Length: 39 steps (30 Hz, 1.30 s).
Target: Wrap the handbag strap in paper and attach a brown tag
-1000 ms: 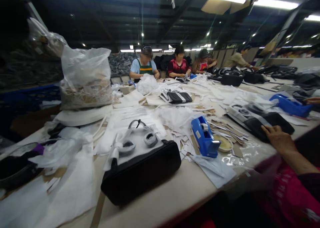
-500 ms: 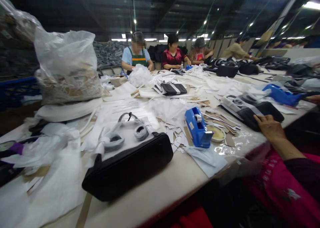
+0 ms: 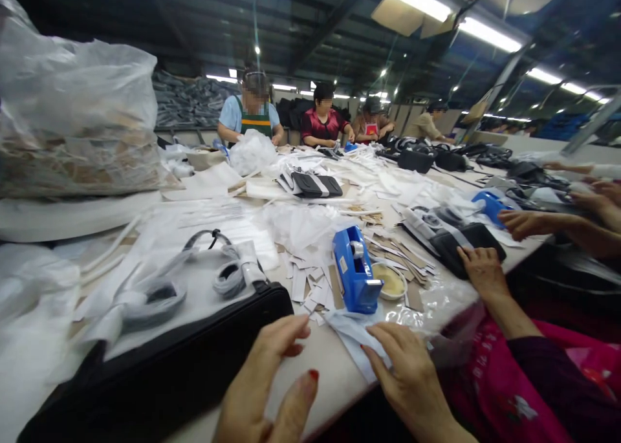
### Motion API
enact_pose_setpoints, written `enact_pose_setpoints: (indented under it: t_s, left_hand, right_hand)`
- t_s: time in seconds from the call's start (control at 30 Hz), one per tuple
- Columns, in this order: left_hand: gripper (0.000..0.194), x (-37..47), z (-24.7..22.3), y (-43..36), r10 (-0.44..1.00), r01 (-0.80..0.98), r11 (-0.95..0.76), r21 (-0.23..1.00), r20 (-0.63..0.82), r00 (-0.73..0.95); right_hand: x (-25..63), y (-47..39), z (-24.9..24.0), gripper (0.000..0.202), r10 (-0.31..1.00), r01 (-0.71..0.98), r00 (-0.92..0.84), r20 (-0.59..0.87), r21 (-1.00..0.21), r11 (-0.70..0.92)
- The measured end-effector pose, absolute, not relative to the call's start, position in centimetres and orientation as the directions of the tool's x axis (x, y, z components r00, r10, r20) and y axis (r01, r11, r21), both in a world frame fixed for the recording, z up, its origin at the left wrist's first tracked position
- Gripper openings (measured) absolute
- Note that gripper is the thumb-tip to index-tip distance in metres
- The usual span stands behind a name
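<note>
At the near edge of the table, the left hand lies flat beside the black bag, fingers loosely apart and gripping nothing. The right hand rests its spread fingers on a white paper sheet, pinning it, not pinching. The bag looks only partly wrapped. Just beyond stands the blue tape dispenser, untouched. Further right, a co-worker's hand presses another bag.

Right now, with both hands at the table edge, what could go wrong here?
The right hand presses a white sheet that lies under the blue tape dispenser; pulling it may drag the dispenser over. The left hand is beside the black bag, whose loose straps could snag.
</note>
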<state>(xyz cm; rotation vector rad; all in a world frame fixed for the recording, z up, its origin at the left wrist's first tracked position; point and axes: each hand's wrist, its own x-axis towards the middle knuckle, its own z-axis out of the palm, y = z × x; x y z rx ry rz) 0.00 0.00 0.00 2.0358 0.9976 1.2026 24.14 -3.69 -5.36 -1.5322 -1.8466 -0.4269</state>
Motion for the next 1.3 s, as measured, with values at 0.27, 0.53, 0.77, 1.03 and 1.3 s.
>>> enact_pose_setpoints:
  t_s: [0.27, 0.53, 0.77, 1.03, 1.3]
  left_hand:
    - [0.033, 4.6, -5.8, 1.9, 0.690, 0.376, -0.721, 0.582, 0.545, 0.476]
    - [0.020, 9.5, -8.2, 4.0, 0.657, 0.446, -0.751, 0.486, 0.615, 0.436]
    - [0.019, 12.4, -8.4, 4.5, 0.671, 0.363, -0.741, 0.564, 0.610, 0.423]
    - [0.035, 16.6, -6.4, 8.1, 0.904, 0.449, -0.423, 0.787, 0.328, 0.275]
    - [0.025, 17.6, -5.8, 10.1, 0.845, 0.416, -0.475, 0.775, 0.271, 0.460]
  right_hand:
    - [25.5, -1.4, -10.2, 0.025, 0.713, 0.990, -0.069, 0.697, -0.041, 0.136]
    - [26.0, -0.7, -11.0, 0.025, 0.668, 0.979, -0.051, 0.742, -0.095, 0.181]
    - [27.2, -0.4, -11.2, 0.022, 0.695, 0.959, -0.078, 0.715, -0.137, 0.249]
    - [27.0, -0.8, -11.9, 0.025, 0.710, 0.940, -0.013, 0.704, -0.234, 0.249]
    - [26.9, -1.0, -12.4, 0.025, 0.731, 0.925, 0.030, 0.681, -0.296, 0.237]
